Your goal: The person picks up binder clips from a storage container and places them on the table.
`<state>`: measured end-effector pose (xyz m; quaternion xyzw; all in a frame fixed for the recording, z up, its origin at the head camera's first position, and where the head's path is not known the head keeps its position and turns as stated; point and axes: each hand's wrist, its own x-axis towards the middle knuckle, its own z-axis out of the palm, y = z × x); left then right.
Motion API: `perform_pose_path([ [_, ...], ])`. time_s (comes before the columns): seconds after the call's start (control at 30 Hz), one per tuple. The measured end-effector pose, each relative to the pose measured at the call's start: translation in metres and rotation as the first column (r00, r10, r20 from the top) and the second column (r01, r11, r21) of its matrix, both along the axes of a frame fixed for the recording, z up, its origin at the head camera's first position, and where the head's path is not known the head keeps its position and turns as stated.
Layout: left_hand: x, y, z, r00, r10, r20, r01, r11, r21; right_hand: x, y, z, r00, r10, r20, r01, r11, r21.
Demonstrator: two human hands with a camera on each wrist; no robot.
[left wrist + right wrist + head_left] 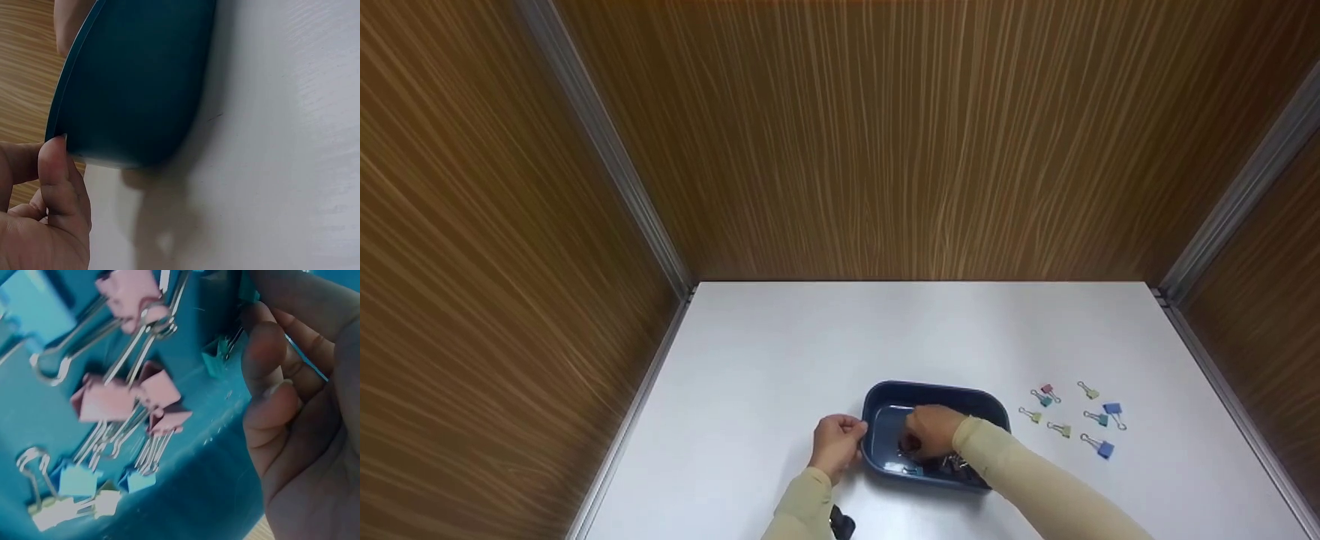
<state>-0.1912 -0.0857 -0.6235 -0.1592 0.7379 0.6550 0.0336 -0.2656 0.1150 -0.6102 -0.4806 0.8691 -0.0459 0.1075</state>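
A dark blue plastic box [889, 424] stands on the white table. At its left end my left hand [836, 444] pinches the rim between thumb and fingers; the box's outer wall [135, 73] fills much of the left wrist view. Inside the box is my right hand [936, 429], its fingers curled over the bottom. Pink binder clips [109, 402], blue binder clips [79, 479] and pale yellow ones lie beside it. A teal binder clip [214, 359] lies close to the right fingertips [264, 346]. Whether those fingers grip a clip is hidden.
Right of the box, several loose binder clips lie spread on the table, among them a blue clip [1104, 449], a yellow clip [1063, 430] and a red clip [1048, 388]. Wood-grain panels [885, 150] enclose the table at the back and sides.
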Motion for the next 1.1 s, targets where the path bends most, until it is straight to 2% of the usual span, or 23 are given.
perform_pose_path([
  [0.23, 0.0004, -0.0009, 0.0006, 1.0, -0.007, -0.001, 0.007, 1.0, -0.018, -0.0004, -0.0023, -0.0022, 0.999, -0.053, 0.013, 0.053, 0.998, -0.016],
  [0.5, 0.0, -0.0008, 0.0016, 1.0, -0.011, -0.004, 0.011, 0.999, -0.034, -0.0018, -0.0037, -0.0016, 0.997, -0.056, 0.046, 0.055, 0.998, 0.024],
  [0.8, 0.001, 0.0003, 0.0013, 1.0, 0.002, -0.003, -0.002, 0.999, -0.039, 0.0008, -0.0077, -0.0005, 0.994, -0.09, 0.058, 0.089, 0.996, 0.016],
  [1.0, 0.0011, 0.0004, 0.0018, 1.0, -0.002, -0.002, 0.002, 0.999, -0.05, -0.004, -0.0039, -0.0004, 0.994, -0.077, 0.08, 0.079, 0.997, -0.017],
  [1.1, 0.0009, 0.0001, 0.002, 1.0, -0.001, -0.013, 0.0, 0.999, -0.048, -0.009, 0.001, 0.0054, 0.995, -0.061, 0.084, 0.066, 0.996, -0.052],
])
